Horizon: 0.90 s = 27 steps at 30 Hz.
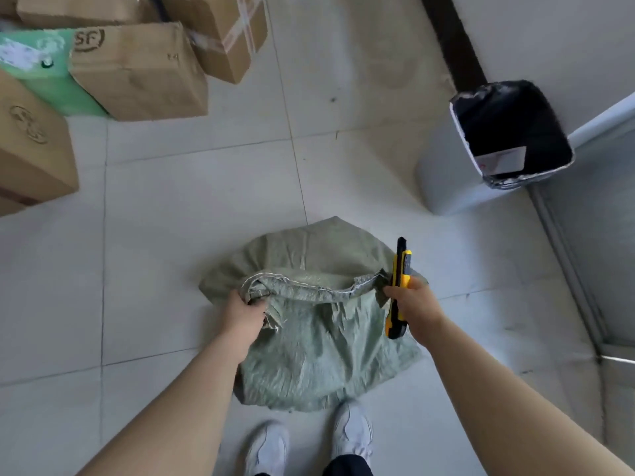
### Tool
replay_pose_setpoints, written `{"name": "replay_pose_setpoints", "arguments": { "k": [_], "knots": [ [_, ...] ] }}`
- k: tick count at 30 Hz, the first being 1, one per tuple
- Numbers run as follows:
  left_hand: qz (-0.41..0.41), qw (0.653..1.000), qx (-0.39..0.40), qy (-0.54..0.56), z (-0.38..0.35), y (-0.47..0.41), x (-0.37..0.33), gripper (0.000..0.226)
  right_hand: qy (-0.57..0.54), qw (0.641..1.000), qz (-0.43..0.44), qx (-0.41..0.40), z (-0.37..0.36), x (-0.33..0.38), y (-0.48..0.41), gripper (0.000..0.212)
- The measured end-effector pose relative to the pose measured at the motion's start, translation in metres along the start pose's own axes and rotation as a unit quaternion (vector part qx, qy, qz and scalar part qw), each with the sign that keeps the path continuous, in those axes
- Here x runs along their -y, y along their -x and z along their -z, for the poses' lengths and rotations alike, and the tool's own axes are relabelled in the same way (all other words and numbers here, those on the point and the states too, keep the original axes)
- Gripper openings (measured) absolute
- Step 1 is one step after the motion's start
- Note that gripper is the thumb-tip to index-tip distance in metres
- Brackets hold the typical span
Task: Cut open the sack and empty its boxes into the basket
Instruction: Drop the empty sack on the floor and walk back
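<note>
My left grip point(245, 312) is clamped on the green sack point(319, 345) at the left corner of its mouth. My right grip point(414, 305) is curled round a yellow utility knife point(400, 269), tip pointing far. Both arms reach forward and down. The sack sits on the floor point(171, 235), just beyond my shoes point(352, 431).

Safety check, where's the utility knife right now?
Head view, right of centre: the right hand grips the utility knife at the green sack's right-hand edge.

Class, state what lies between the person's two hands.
In the head view, the top edge of the green woven sack stretches between left hand and right hand, which holds a yellow utility knife.
</note>
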<state>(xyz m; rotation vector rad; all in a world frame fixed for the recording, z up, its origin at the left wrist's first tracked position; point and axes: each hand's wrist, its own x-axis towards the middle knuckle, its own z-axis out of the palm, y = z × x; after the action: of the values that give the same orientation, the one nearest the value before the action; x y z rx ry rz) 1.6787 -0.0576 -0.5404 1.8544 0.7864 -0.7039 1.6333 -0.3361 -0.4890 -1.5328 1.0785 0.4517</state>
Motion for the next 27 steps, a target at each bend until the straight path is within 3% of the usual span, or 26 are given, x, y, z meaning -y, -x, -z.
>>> {"name": "replay_pose_setpoints", "arguments": {
  "k": [4,9,13,17,23,27],
  "knots": [
    [0.005,0.998,-0.016,-0.053,-0.028,-0.012,0.014,0.025,0.001,0.999,-0.034,0.002,-0.019,-0.046,-0.041,0.010],
    [-0.009,0.992,-0.002,-0.130,-0.018,-0.005,0.015,0.081,0.021,0.998,-0.052,-0.039,-0.020,-0.050,-0.032,0.027],
    [0.002,0.994,-0.022,-0.104,0.016,0.039,-0.025,0.061,0.008,0.997,-0.038,-0.064,0.004,-0.013,0.022,0.033],
    [-0.048,0.994,-0.003,-0.097,0.036,0.103,-0.088,0.038,-0.085,0.992,-0.014,-0.094,0.035,0.036,0.093,0.029],
    [-0.149,0.982,0.104,-0.052,0.046,0.229,-0.201,0.031,-0.238,0.964,0.019,-0.120,0.093,0.110,0.232,0.023],
    [-0.221,0.957,0.172,-0.070,0.048,0.332,-0.264,0.021,-0.338,0.923,0.061,-0.172,0.143,0.136,0.341,0.019]
  ]
}}
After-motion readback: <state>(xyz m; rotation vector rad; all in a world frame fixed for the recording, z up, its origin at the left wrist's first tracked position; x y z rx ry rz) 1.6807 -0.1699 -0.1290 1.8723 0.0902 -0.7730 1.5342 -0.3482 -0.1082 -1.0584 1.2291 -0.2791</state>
